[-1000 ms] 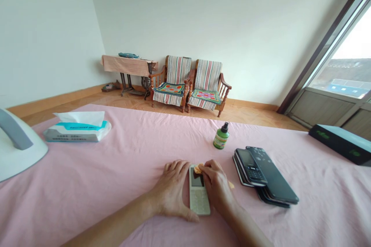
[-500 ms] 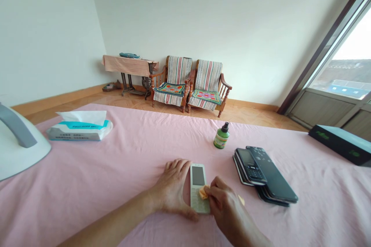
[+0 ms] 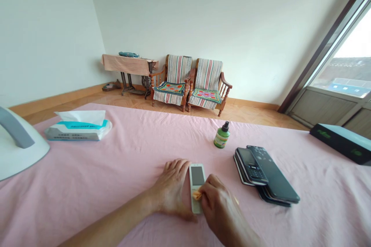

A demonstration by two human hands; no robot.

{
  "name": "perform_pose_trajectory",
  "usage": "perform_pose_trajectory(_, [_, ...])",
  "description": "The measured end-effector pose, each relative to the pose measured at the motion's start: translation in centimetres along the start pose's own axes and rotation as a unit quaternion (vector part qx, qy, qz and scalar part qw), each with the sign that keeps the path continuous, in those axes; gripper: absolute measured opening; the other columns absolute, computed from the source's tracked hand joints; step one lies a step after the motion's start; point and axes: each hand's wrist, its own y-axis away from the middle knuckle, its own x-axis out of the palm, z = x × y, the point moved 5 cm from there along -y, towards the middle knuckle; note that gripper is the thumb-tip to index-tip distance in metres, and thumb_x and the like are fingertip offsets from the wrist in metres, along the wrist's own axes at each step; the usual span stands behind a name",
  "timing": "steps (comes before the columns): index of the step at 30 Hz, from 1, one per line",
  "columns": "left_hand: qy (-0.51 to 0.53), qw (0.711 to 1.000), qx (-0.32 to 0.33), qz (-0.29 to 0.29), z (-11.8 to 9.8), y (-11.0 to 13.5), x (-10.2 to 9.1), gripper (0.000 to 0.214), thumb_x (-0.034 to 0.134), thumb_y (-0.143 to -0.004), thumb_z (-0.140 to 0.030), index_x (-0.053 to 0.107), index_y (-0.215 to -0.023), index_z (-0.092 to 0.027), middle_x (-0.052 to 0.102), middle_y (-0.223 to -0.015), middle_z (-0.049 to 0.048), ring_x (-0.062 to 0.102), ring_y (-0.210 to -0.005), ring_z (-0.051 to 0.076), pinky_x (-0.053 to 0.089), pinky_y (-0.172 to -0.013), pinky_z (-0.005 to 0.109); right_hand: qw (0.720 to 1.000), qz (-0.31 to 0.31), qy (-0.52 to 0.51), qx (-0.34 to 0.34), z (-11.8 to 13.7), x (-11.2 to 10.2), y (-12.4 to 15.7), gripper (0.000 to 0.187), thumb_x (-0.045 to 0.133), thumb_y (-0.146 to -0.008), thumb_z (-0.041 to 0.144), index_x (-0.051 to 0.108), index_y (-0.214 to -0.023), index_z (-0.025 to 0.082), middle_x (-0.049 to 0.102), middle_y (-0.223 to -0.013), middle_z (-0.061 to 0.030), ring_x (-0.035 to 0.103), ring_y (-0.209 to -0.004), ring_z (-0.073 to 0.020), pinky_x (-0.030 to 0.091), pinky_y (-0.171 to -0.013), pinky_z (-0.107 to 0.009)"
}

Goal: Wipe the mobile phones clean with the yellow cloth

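Note:
A white keypad phone [image 3: 197, 177] lies face up on the pink cloth [image 3: 121, 177] in front of me. My left hand [image 3: 171, 189] rests flat beside it, fingers stretched forward, thumb against the phone's near end. My right hand [image 3: 216, 202] is closed on a small orange cloth [image 3: 197, 195] and presses it on the phone's keypad, covering the lower right part. The screen end of the phone stays visible.
A pile of dark phones [image 3: 265, 173] lies to the right, a green spray bottle [image 3: 222, 136] behind it. A tissue pack [image 3: 78, 128] sits at the left, a white rounded object [image 3: 17, 152] at the left edge, a dark box [image 3: 342, 142] at the far right.
My right hand slid the orange cloth from the phone's screen end down to the keypad, then slightly left across it. The left hand has stayed in place.

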Motion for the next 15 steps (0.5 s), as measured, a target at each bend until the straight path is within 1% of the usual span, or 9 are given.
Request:
perform_pose_trajectory(2, [-0.001,1.0,-0.002,-0.002,0.0,0.0,0.0,0.102,0.074,-0.039,-0.062,0.034,-0.125,-0.024,0.047,-0.123,0.0096,0.042,-0.114,0.034,0.028,-0.1,0.044,1.0,0.0,0.0,0.015,-0.1,-0.1,0.1,0.024,0.048,-0.081,0.0,0.061,-0.07,0.017,0.055,-0.08,-0.0037,0.054,-0.074,-0.0152,0.037,-0.062,-0.023])
perform_pose_trajectory(7, [0.005,1.0,0.011,-0.021,0.2,0.0,0.2,0.102,0.074,-0.037,-0.063,0.035,-0.123,-0.024,0.047,-0.123,0.0101,0.043,-0.114,0.033,0.029,-0.1,0.043,0.999,0.017,-0.031,-0.008,1.1,0.5,-0.2,0.025,0.049,-0.083,0.002,0.066,-0.077,0.02,0.056,-0.085,-0.0044,0.055,-0.078,-0.0155,0.039,-0.066,-0.023])
perform_pose_trajectory(13, [-0.005,1.0,0.01,-0.017,0.2,0.1,0.2,0.102,0.072,-0.04,-0.064,0.035,-0.125,-0.022,0.047,-0.123,0.0107,0.043,-0.113,0.034,0.029,-0.1,0.044,0.999,-0.015,-0.006,0.03,-0.4,0.2,-0.2,0.027,0.046,-0.082,0.0,0.065,-0.074,0.018,0.053,-0.079,-0.0038,0.054,-0.073,-0.0146,0.038,-0.064,-0.023])
perform_pose_trajectory(15, [-0.003,1.0,0.011,-0.017,0.2,0.1,0.1,0.103,0.073,-0.039,-0.064,0.035,-0.125,-0.022,0.047,-0.122,0.0101,0.043,-0.113,0.033,0.029,-0.1,0.044,1.0,-0.009,-0.011,0.017,-0.2,0.2,-0.2,0.027,0.046,-0.083,0.001,0.065,-0.075,0.018,0.054,-0.081,-0.0041,0.054,-0.074,-0.0144,0.038,-0.063,-0.023])
